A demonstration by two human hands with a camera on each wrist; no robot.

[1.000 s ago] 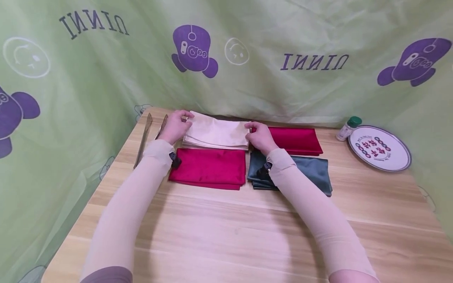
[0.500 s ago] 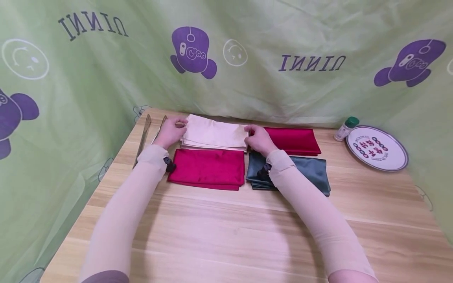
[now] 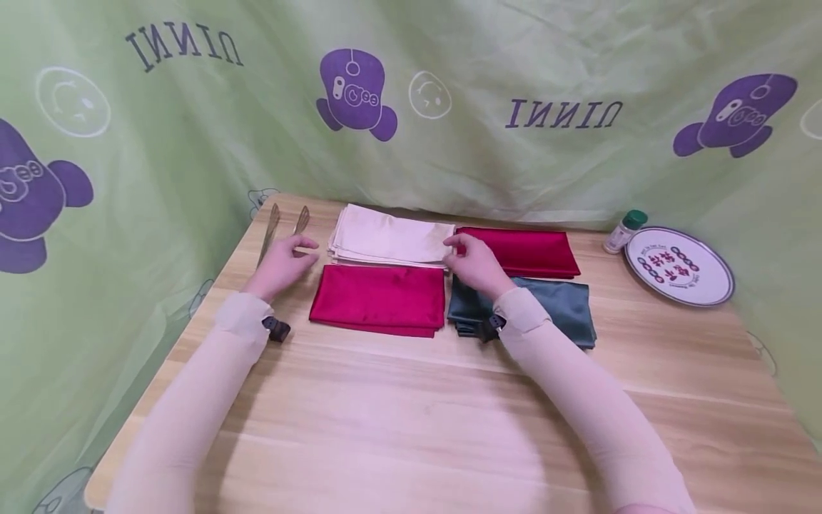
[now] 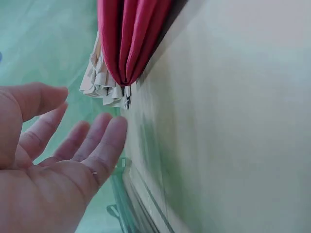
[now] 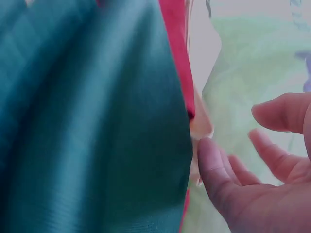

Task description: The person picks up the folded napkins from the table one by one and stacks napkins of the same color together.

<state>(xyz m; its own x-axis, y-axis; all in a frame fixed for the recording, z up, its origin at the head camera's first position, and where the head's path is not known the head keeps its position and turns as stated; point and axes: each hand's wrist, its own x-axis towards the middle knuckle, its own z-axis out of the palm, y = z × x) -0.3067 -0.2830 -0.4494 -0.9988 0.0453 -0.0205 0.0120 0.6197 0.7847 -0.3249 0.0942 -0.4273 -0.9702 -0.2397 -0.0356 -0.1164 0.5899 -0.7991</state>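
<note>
A folded cream satin cloth (image 3: 392, 237) lies at the back of the table, its layers stacked a little unevenly. Left of it, over bare wood, my left hand (image 3: 280, 265) is apart from the cloth with fingers loosely bent and nothing in them. My right hand (image 3: 475, 264) is at the cream cloth's right end, thumb and fingers spread apart. In the right wrist view, its fingertips (image 5: 210, 154) come right up to the cream edge. Just in front of the cream cloth lies a folded crimson cloth (image 3: 379, 298). A folded teal cloth (image 3: 559, 307) sits partly under my right forearm.
A second folded red cloth (image 3: 536, 253) lies behind the teal one. At the back right stand a green-capped bottle (image 3: 621, 234) and a white plate (image 3: 713, 278) with a dark rim. Two long metal utensils (image 3: 270, 228) lie at the left edge. A green curtain (image 3: 257, 128) surrounds the table.
My left hand has let go of the cream cloth's left end and moved left and toward me. My right hand has loosened at the right end. The cream cloth now lies flatter.
</note>
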